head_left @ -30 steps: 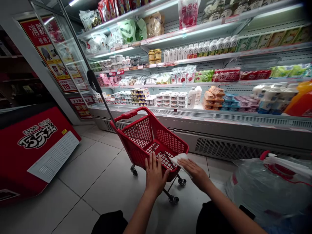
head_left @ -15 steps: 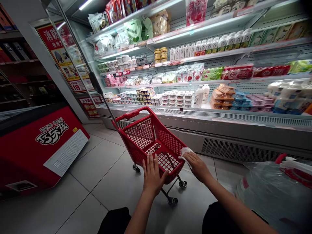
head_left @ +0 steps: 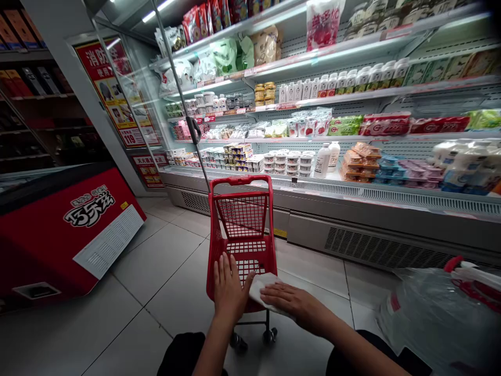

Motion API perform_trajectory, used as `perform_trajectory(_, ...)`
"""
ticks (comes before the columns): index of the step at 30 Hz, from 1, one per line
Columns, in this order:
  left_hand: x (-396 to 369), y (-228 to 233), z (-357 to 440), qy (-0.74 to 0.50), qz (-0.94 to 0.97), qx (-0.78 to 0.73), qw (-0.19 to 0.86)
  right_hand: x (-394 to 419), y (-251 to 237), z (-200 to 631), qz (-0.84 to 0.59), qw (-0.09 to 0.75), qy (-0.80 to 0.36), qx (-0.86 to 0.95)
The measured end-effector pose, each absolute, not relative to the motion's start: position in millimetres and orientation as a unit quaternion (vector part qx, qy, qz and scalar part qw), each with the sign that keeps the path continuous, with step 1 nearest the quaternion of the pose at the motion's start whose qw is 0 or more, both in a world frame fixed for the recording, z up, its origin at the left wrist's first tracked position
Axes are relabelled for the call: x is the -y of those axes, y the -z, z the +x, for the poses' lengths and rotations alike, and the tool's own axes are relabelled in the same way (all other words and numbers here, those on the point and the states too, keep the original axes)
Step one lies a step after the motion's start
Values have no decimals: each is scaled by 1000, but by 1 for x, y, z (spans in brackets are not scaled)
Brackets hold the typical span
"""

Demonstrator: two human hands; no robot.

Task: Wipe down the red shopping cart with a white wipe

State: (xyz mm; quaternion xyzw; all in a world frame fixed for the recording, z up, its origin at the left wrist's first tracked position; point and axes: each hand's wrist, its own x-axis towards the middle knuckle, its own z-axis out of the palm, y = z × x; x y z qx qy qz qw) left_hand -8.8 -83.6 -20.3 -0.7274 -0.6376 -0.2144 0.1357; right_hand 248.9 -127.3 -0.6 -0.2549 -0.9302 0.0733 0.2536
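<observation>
In front of me stands a red shopping cart (head_left: 214, 235) with a plastic mesh basket, its handle at the far end. My left hand (head_left: 230, 290) lies over the basket's near edge, fingers stretched out and thumb apart; it holds nothing. At the near right corner, my right hand (head_left: 297, 303) has a white cloth (head_left: 263, 284) under its fingers, against the rim. The fingers lie close together over the cloth. Parts of the near rim are hidden behind both hands and the cloth.
Behind the cart runs an open refrigerated display (head_left: 313, 196) stocked with yogurt cups, bottles and packs. A red chest freezer (head_left: 58, 250) stands at left. A large clear plastic water jug (head_left: 434, 313) is at my right. A fire-safety poster (head_left: 113, 94) hangs at back left.
The cart has turned, so its handle end has swung right and its near end left. My right hand moved left and nearer with the cloth. My left hand shifted slightly left.
</observation>
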Motion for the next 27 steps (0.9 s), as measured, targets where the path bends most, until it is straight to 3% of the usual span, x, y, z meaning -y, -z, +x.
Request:
perform_trajectory(5,122,32,18,234,-764,584,141,89,-14,253,-218,255,-67,940)
perform_trajectory(12,130,23,-1,210,-788,549,183,12,-13,258,-297,274,-18,914)
perform_trajectory(17,123,18,-7,201,-782,558,193,40,5,235,-323,284,6,903)
perform_trajectory(22,125,11,-11,200,-806,528,179,99,17,208,-235,265,-30,935)
perform_trajectory(27,132,6,-10,196,-824,508,156,74,6,240,-209,262,-14,942)
